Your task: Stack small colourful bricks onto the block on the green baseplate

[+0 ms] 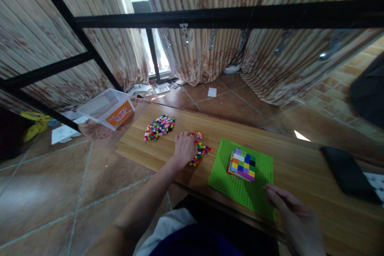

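My left hand [185, 148] reaches over the nearer pile of small colourful toy bricks [200, 153]. Its fingers curl down among the bricks, and the fingertips are hidden. Right of that pile lies a green studded baseplate [220, 172]. On it stands a layered block of bricks [242, 164], its top a patchwork of white, yellow, blue, orange, purple and black. Close to the plate's right edge, my right hand [297, 214] has thumb and finger pinched together; whether a brick is between them is too small to tell.
A larger heap of mixed bricks [160, 127] lies on the left of the wooden table [141, 150]. Beyond that end is a clear plastic box [120, 114] with an orange label. At the right lies a black phone-like object [349, 176]. A black metal bar [210, 18] crosses above.
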`<state>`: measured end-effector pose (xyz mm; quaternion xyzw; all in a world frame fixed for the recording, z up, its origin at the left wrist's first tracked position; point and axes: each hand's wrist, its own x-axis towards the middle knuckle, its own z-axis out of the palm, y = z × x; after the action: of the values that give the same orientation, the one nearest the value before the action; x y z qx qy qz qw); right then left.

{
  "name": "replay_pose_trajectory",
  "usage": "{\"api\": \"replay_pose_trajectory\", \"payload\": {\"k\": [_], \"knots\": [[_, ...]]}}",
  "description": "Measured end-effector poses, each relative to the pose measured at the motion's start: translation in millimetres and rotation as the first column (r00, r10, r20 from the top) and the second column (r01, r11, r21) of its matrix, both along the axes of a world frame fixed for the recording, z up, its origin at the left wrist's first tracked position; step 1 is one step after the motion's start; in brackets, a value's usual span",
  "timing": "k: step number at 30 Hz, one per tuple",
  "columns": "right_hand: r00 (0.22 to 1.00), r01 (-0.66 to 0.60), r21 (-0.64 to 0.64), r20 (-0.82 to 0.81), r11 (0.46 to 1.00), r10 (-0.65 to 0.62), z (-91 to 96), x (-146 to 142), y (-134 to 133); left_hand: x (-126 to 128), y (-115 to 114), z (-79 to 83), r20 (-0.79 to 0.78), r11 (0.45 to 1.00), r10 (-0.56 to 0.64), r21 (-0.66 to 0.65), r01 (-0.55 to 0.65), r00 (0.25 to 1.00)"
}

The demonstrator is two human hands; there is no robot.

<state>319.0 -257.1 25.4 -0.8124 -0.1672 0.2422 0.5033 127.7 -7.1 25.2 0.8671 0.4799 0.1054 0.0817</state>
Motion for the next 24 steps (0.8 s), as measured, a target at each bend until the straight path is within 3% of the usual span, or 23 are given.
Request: {"api": "replay_pose_trajectory", "payload": {"k": [3, 6, 9, 11, 13, 16, 20, 24], "knots": [[1.000, 0.002, 0.005, 0.001, 1.000, -0.002, 1.4, 1.3, -1.3, -4.3, 1.0, -2.4, 0.071, 1.000, 0.001, 0.006, -0.002, 0.997], [1.000, 0.008, 0.015, 0.007, 1.000, -0.008, 6.7, -0.1, -0.1, -10.3, -2.4, 1.1, 0.267, 0.998, 0.000, -0.059, 0.016, 0.964], [0.998, -0.030, 0.079, 0.059, 0.996, 0.025, 18.5, -10.4, 7.0, -11.6, -16.1, 14.9, 0.565, 0.968, 0.062, -0.236, 0.089, 0.823], [0.989, -0.095, 0.155, 0.130, 0.983, 0.075, 28.9, -22.7, 15.7, -8.3, -31.1, 28.7, 0.687, 0.894, 0.141, -0.397, 0.206, 0.713], [0.963, -0.211, 0.219, 0.216, 0.952, 0.164, 39.2, -36.7, 26.3, -2.7, -48.6, 42.8, 0.725, 0.782, 0.176, -0.514, 0.353, 0.666], [0.892, -0.372, 0.237, 0.358, 0.897, 0.275, 49.7, -53.0, 40.1, 6.6, -74.0, 56.8, 0.745, 0.672, 0.225, -0.585, 0.453, 0.628], [0.830, -0.465, 0.213, 0.441, 0.859, 0.341, 50.4, -59.3, 42.9, 15.5, -98.8, 57.8, 0.759, 0.515, 0.281, -0.635, 0.575, 0.587], [0.826, -0.468, 0.229, 0.456, 0.853, 0.331, 44.1, -55.2, 33.6, 20.9, -109.9, 52.6, 0.729, 0.401, 0.347, -0.684, 0.609, 0.590]]}}
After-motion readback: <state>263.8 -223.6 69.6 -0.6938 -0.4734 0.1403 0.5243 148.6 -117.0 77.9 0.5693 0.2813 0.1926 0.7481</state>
